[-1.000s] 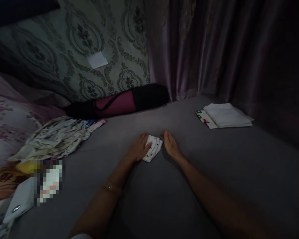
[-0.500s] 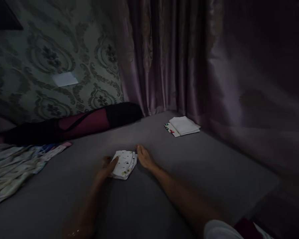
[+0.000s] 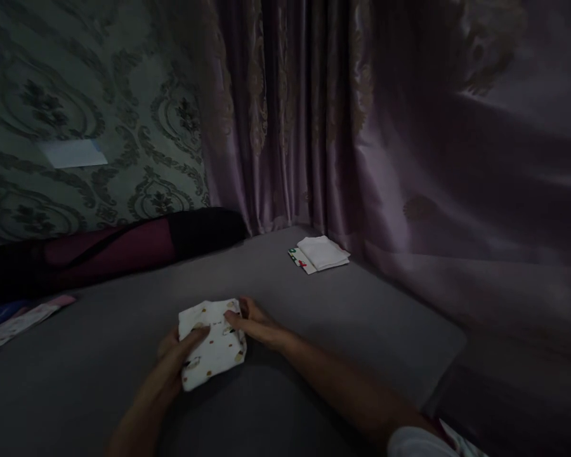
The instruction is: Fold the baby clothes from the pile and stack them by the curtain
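A small folded white cloth with tiny coloured prints point(image 3: 212, 343) is lifted off the grey bed sheet point(image 3: 314, 317), held between both my hands. My left hand point(image 3: 176, 352) grips its left side, thumb on top and fingers underneath. From the right, my right hand point(image 3: 254, 324) pinches the upper edge with closed fingers. Farther back, near the curtain, lies a stack of folded white cloths point(image 3: 321, 252), one with red and green marks.
A purple curtain point(image 3: 385, 146) hangs along the back and right of the bed. A long dark red and black bag point(image 3: 124, 244) lies against the patterned wall point(image 3: 90, 127). Loose printed fabric point(image 3: 14, 317) lies at the far left.
Both hands went from resting beside the folded cloth on the sheet to gripping and lifting it. The view has turned to the right, so the pillows and clothes pile have left the frame.
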The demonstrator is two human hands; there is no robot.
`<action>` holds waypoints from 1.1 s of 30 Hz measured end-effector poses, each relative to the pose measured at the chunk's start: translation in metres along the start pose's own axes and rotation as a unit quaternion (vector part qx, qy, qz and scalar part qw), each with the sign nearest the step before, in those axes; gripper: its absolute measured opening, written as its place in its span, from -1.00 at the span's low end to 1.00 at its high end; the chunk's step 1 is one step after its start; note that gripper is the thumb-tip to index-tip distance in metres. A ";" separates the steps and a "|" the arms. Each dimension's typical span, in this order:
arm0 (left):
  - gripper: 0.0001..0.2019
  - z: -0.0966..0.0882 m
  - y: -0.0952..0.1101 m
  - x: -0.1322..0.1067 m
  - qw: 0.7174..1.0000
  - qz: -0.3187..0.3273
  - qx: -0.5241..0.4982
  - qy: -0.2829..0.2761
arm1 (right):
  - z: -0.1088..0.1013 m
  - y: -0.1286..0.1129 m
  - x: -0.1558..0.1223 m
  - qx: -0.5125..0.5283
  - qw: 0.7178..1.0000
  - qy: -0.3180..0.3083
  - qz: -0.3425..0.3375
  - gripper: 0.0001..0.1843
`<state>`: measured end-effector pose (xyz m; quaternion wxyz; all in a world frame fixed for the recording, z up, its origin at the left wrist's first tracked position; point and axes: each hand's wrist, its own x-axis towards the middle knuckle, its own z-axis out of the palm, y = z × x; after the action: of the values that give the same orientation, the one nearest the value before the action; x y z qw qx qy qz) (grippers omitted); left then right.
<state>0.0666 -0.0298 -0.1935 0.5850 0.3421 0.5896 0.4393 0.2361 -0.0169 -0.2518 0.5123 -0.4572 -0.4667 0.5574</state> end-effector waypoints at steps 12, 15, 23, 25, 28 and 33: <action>-0.63 0.044 -0.028 -0.016 0.988 -0.028 -0.154 -0.008 | -0.024 -0.004 -0.027 0.053 0.993 0.017 0.107 -0.20; -0.72 0.041 -0.032 -0.008 0.987 -0.041 -0.155 -0.001 | -0.031 -0.001 -0.027 0.039 0.993 0.036 0.104 -0.20; -0.66 0.004 -0.044 0.029 0.992 0.100 -0.072 0.001 | -0.096 -0.037 -0.027 0.032 0.991 0.100 0.082 -0.47; -0.59 -0.004 -0.048 0.035 0.979 0.181 0.045 0.080 | -0.126 -0.052 -0.026 0.024 0.986 0.149 0.069 -0.61; -0.58 -0.010 -0.052 0.039 0.930 0.272 0.205 0.136 | -0.175 -0.078 -0.021 0.004 0.970 0.240 0.042 -0.79; -0.55 -0.011 -0.061 0.044 0.868 0.346 0.341 0.104 | -0.248 -0.115 -0.008 -0.047 0.921 0.383 0.046 -0.93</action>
<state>0.0587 -0.0138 -0.2674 0.1778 0.6551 0.6040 0.4178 0.4980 -0.0074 -0.1742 0.6033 -0.6807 -0.2389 0.3400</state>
